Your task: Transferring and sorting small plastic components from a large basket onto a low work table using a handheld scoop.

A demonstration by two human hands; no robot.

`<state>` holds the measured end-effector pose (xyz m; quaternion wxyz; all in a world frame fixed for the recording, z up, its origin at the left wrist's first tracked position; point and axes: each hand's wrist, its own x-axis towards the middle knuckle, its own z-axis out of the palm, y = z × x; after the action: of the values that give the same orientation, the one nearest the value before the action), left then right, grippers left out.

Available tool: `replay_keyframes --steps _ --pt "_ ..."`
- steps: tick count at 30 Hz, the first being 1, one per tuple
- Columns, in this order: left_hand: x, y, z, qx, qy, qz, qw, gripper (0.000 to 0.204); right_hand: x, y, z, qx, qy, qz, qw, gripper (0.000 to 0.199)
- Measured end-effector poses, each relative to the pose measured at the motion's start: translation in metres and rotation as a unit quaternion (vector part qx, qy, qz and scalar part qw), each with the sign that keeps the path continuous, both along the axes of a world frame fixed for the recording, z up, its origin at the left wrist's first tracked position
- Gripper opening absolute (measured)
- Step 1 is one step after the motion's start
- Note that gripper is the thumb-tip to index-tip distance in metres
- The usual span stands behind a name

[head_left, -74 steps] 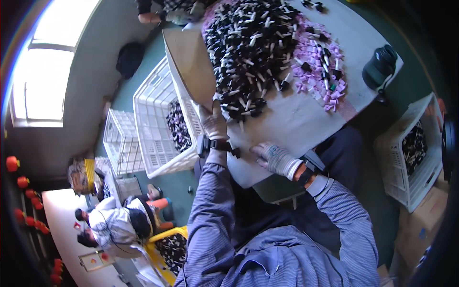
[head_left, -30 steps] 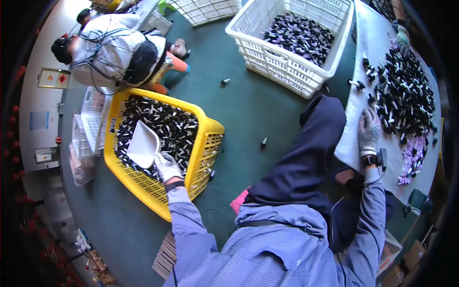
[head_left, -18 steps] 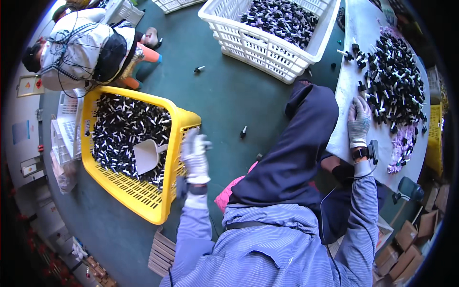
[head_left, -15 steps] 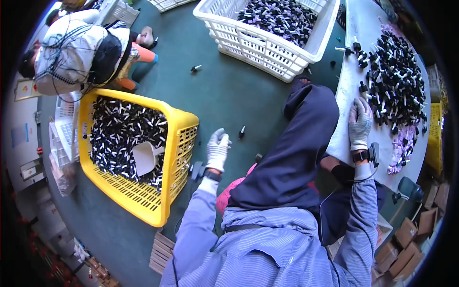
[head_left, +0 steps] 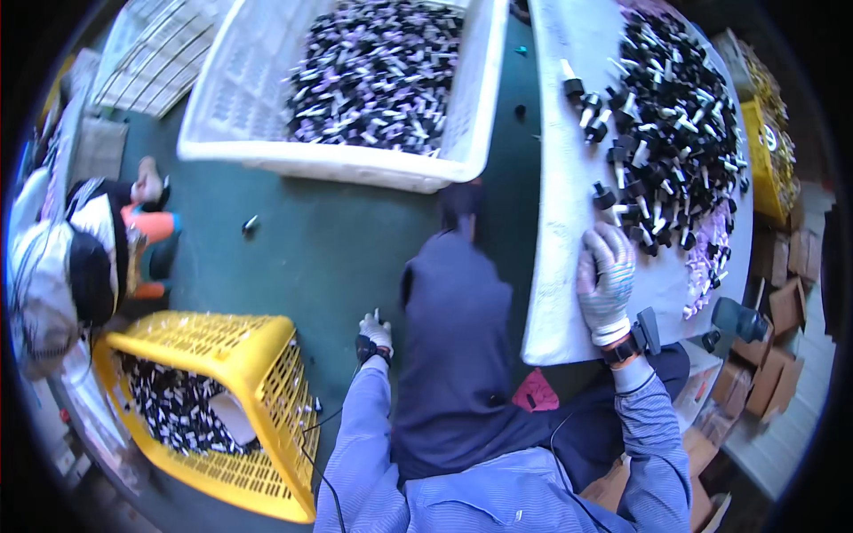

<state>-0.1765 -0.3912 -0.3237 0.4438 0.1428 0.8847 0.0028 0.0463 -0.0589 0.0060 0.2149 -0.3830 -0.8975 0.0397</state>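
My left hand, in a pale knit glove, is low over the green floor beside my raised leg. Its fingers are drawn together, with the white tip of a small black cap with a white stem showing beyond them; the rest of the piece is hidden. My right hand, gloved too, rests open on the white tabletop, holding nothing. Its fingertips are close to the near left edge of a heap of black caps with white stems. Some loose caps lie just ahead of those fingers.
A white crate full of similar pieces stands ahead. To the left is a yellow basket with more caps and a white scoop. Another person is at far left. One loose cap lies on the floor; cardboard boxes stand right.
The view has swung, shifting the surroundings leftward. My left hand has gone from hovering above the floor to the loose cap there. My right hand remains on the tabletop by the heap.
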Motion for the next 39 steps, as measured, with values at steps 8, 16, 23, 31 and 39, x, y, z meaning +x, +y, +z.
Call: replay_keyframes --steps 8,16,23,31,39 --pt "-0.007 0.005 -0.039 -0.035 0.047 -0.017 0.998 0.031 0.005 0.006 -0.001 -0.04 -0.007 -0.016 0.999 0.032" --pt "-0.046 0.014 0.004 0.01 0.033 -0.064 0.997 0.027 0.009 0.004 0.003 -0.046 -0.016 -0.023 0.999 0.038" --pt "0.003 0.279 0.166 0.383 -0.116 -0.244 0.883 0.03 0.019 0.005 0.007 -0.032 -0.011 -0.036 0.999 0.033" --pt "0.034 0.4 0.116 0.412 -0.111 -0.459 0.779 0.039 0.031 0.006 -0.004 -0.087 -0.037 -0.043 0.995 0.042" --pt "0.032 0.406 0.132 0.392 -0.14 -0.223 0.882 0.042 0.032 0.009 -0.005 -0.096 -0.024 -0.04 0.994 0.042"
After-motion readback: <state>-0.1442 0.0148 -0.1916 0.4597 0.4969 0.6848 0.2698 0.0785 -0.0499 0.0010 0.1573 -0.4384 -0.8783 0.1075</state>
